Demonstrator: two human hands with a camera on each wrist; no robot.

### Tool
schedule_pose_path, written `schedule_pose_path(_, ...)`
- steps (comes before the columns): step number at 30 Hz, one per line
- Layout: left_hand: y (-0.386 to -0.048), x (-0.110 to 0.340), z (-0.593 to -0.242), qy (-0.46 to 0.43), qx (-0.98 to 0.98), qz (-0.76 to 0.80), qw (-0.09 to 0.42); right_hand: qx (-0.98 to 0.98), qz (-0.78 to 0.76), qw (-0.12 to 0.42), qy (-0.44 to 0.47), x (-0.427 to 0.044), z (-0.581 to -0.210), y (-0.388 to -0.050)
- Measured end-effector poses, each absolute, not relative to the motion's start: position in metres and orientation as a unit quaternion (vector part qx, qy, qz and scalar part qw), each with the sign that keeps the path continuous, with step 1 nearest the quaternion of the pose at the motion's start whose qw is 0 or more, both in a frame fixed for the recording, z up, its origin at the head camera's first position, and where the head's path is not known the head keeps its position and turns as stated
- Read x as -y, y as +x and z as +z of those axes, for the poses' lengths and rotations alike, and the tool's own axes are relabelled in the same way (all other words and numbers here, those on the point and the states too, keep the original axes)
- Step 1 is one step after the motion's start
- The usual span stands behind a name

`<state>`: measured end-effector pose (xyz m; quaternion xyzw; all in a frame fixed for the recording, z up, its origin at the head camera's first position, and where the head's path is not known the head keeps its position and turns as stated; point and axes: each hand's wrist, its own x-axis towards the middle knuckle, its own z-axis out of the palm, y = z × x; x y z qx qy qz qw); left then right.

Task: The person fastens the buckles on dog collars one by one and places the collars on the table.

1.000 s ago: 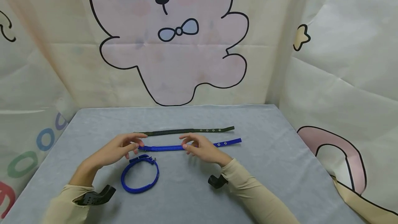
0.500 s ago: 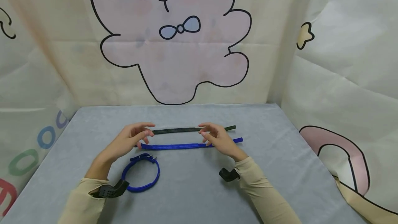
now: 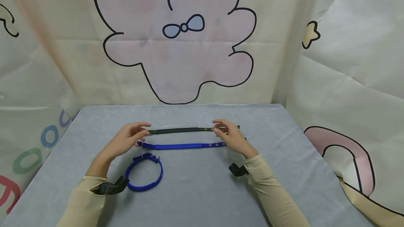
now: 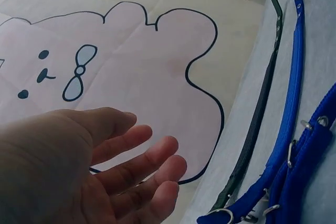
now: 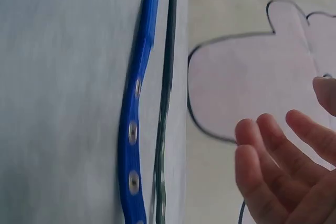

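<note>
Three collars lie on the table. The dark green collar (image 3: 178, 130) is stretched out straight at the back, with eyelets toward its right end. In front of it, a straight blue collar (image 3: 180, 146) has a metal ring at its left end and eyelets at the right. A second blue collar (image 3: 143, 188) is buckled into a loop, nearest the front. My left hand (image 3: 124, 140) hovers by the left ends of the straight collars, fingers relaxed and holding nothing. Near their right ends is my right hand (image 3: 234, 138), loosely bent with nothing in it, hiding part of both collars.
A pale grey-blue cloth covers the table (image 3: 202, 188). Behind it hangs a curtain (image 3: 176, 62) with a printed bear, and more printed sheets stand at both sides. Dark wrist cameras (image 3: 238, 170) stick out from the sleeves.
My right hand has moved right and slightly back, from the middle of the straight collars to their right ends. The left hand has shifted slightly back. The collars lie where they were.
</note>
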<state>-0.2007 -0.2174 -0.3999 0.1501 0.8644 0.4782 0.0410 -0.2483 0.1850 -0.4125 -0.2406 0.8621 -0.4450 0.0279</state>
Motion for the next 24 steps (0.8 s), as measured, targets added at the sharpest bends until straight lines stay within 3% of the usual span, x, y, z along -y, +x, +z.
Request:
schedule_pose_path(16,-0.204,0.226,-0.404,0.11,-0.905,0.409,0.037,-0.936,-0.324,-0.002,-0.139,-0.224,-0.407,-0.26)
schedule_pose_path(24,-0.205,0.227,-0.411,0.112,-0.908,0.4,0.055,-0.946,-0.292,0.05,-0.132,-0.231,-0.41,-0.262)
